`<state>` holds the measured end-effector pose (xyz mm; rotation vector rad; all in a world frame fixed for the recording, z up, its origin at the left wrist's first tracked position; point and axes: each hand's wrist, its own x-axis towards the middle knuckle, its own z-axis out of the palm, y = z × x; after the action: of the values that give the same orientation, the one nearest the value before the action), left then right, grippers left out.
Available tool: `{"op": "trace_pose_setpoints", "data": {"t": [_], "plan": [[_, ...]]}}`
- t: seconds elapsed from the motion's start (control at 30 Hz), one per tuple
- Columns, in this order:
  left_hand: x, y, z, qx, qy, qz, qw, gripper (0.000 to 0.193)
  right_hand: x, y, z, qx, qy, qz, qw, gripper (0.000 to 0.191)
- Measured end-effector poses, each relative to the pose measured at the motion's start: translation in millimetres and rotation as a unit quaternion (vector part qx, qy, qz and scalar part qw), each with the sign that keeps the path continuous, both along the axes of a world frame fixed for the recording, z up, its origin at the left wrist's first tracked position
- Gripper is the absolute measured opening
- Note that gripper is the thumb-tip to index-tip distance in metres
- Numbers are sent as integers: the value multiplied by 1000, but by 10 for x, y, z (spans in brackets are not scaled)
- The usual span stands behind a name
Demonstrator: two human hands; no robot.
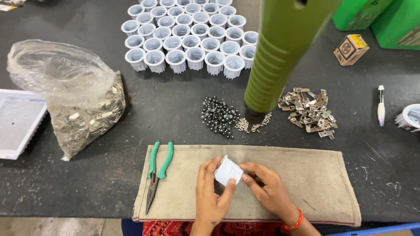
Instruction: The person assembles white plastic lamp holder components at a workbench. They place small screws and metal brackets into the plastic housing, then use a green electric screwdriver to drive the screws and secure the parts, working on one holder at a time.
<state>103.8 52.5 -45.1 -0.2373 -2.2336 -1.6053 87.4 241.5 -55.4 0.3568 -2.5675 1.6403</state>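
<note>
Closest in, both hands are on a small white plastic housing over the beige cloth mat: left hand grips it between thumb and fingers, right hand pinches its right edge. Green-handled pliers lie on the mat's left end. Past that on the dark worktop sit loose piles: black beads, tiny screws, metal clips. A hanging green tool blocks some of it. A clear bag at left holds metal bits. Further back, rows of empty white cups, and a small brown-yellow box by green containers.
</note>
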Motion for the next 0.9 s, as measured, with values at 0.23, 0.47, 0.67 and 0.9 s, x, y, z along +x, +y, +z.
{"op": "trace_pose_setpoints", "data": {"t": [0.23, 0.47, 0.67, 0.9], "plan": [[-36, 47, 100, -105, 73, -16, 992, 76, 5, 61, -116, 16, 103, 34, 994, 20], [-144, 72, 64, 36, -144, -12, 989, 82, -344, 276, 848, -306, 80, -32, 948, 22], [-313, 105, -2, -92, -34, -14, 995, 81, -616, 36, 2297, -306, 145, 221, 915, 72], [-297, 125, -6, -105, 65, 24, 992, 78, -567, -328, 2369, -236, 67, 181, 953, 43]]}}
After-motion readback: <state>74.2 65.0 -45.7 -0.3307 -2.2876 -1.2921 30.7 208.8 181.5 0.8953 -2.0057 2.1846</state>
